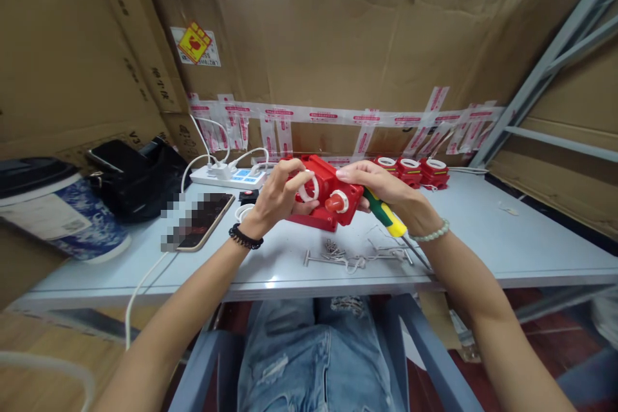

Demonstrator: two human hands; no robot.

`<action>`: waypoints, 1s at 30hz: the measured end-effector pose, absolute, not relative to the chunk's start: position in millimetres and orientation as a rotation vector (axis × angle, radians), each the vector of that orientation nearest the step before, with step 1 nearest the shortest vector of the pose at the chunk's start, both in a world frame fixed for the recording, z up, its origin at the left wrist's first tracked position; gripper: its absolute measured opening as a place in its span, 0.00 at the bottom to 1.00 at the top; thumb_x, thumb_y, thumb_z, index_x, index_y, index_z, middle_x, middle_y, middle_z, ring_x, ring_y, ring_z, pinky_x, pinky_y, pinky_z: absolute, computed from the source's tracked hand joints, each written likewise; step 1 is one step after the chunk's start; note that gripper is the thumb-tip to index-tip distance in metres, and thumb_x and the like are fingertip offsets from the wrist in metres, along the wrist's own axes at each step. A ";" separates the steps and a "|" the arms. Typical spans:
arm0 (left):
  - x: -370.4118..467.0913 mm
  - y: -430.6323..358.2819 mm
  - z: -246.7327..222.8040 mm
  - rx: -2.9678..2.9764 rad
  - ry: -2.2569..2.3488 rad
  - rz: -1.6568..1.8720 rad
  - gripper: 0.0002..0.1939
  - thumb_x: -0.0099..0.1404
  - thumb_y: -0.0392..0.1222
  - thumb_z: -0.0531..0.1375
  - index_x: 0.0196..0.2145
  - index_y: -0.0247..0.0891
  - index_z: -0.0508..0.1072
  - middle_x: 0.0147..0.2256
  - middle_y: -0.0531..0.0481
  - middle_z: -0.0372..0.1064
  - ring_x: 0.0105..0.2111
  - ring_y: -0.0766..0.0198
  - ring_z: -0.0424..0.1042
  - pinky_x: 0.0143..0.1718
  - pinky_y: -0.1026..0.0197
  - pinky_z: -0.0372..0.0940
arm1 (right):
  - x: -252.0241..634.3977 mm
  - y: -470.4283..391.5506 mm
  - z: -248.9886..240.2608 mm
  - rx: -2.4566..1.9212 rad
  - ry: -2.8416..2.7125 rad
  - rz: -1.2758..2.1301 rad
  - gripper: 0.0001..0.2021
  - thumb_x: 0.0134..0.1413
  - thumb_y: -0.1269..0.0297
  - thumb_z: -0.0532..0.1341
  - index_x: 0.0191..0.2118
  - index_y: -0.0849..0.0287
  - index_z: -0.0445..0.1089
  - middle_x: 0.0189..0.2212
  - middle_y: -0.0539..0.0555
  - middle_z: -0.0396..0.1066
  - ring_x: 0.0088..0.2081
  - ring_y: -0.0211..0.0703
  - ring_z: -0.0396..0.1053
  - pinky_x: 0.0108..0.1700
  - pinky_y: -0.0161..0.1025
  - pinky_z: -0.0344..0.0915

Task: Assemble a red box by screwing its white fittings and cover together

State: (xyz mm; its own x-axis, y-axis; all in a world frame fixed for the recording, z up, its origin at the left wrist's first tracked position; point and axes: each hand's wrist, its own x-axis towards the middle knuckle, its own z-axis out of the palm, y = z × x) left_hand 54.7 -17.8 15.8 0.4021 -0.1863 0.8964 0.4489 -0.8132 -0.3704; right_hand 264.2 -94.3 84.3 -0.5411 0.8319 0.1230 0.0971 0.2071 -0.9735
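Note:
A white ring [309,187] is pinched between the thumb and fingers of my left hand [277,196], up against a red plastic housing [348,192]. The housing is tilted above the table, its right side gripped by my right hand [381,181]. A red knob with a white collar [337,202] sticks out of its near face. Under my right palm rests a screwdriver [386,215] with a green and yellow handle, its shaft pointing down to the right. Another red part [316,219] shows just below the housing; whether the two are joined is unclear.
Several loose screws [333,248] and thin metal rods [321,259] lie near the front edge. Red units with white rings [409,170] stand at the back right. To the left are a phone [212,222], a power strip [232,175], a black bag [130,183] and a large cup [72,219].

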 end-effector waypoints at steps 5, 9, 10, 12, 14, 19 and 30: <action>48.9 -14.2 16.8 -2.102 -0.290 -1.449 0.24 0.69 0.62 0.44 0.54 0.43 0.54 0.38 0.46 0.68 0.35 0.57 0.69 0.37 0.54 0.58 | 253.5 -93.4 76.0 -0.754 -1.693 1.465 0.20 0.52 0.51 0.62 0.19 0.59 0.61 0.09 0.42 0.56 0.11 0.28 0.54 0.13 0.28 0.53; 46.1 -14.8 15.7 -2.131 -0.327 -1.386 0.25 0.70 0.61 0.41 0.53 0.40 0.53 0.33 0.48 0.67 0.30 0.58 0.68 0.35 0.55 0.58 | 249.5 -92.5 71.4 -0.722 -1.678 1.471 0.22 0.55 0.51 0.60 0.19 0.60 0.60 0.09 0.42 0.55 0.12 0.28 0.55 0.14 0.27 0.53; 46.1 -15.1 15.0 -2.150 -0.327 -1.380 0.25 0.70 0.61 0.41 0.53 0.40 0.53 0.32 0.48 0.67 0.30 0.59 0.68 0.34 0.55 0.59 | 249.5 -91.8 70.1 -0.722 -1.679 1.462 0.21 0.55 0.51 0.60 0.19 0.60 0.60 0.09 0.42 0.55 0.12 0.28 0.55 0.14 0.28 0.53; 47.2 -16.1 12.7 -2.203 -0.347 -1.391 0.24 0.70 0.60 0.42 0.53 0.40 0.52 0.34 0.47 0.67 0.30 0.59 0.68 0.35 0.55 0.61 | 250.2 -90.5 67.8 -0.725 -1.686 1.436 0.21 0.55 0.50 0.60 0.20 0.60 0.60 0.09 0.42 0.54 0.12 0.28 0.54 0.13 0.28 0.52; 49.7 -17.4 10.0 -2.254 -0.396 -1.436 0.24 0.70 0.60 0.43 0.53 0.40 0.51 0.37 0.46 0.67 0.32 0.59 0.68 0.36 0.55 0.62 | 250.9 -90.7 66.8 -0.717 -1.715 1.401 0.21 0.55 0.49 0.60 0.21 0.59 0.60 0.10 0.41 0.55 0.12 0.28 0.54 0.14 0.28 0.52; 61.2 -24.1 6.1 -2.398 -0.528 -1.736 0.23 0.69 0.61 0.45 0.51 0.41 0.51 0.37 0.48 0.64 0.30 0.64 0.66 0.30 0.60 0.63 | 247.3 -103.4 76.1 -0.773 -1.914 1.099 0.20 0.57 0.50 0.58 0.24 0.61 0.63 0.12 0.42 0.59 0.14 0.26 0.53 0.17 0.27 0.51; 82.1 -35.9 3.8 -2.362 -0.684 -2.041 0.22 0.68 0.65 0.37 0.46 0.46 0.47 0.34 0.52 0.56 0.28 0.65 0.63 0.30 0.58 0.62 | 233.0 -120.2 79.6 -0.786 -2.028 0.851 0.19 0.58 0.51 0.57 0.23 0.60 0.61 0.17 0.44 0.59 0.18 0.27 0.55 0.19 0.29 0.52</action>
State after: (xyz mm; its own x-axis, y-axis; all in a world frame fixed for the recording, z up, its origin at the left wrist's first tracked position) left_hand 82.1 -35.9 3.8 0.0931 0.3511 0.9317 0.2814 -0.9069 0.3136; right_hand 233.0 -120.2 79.6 -0.5007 0.7575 0.4190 0.2314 0.5835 -0.7785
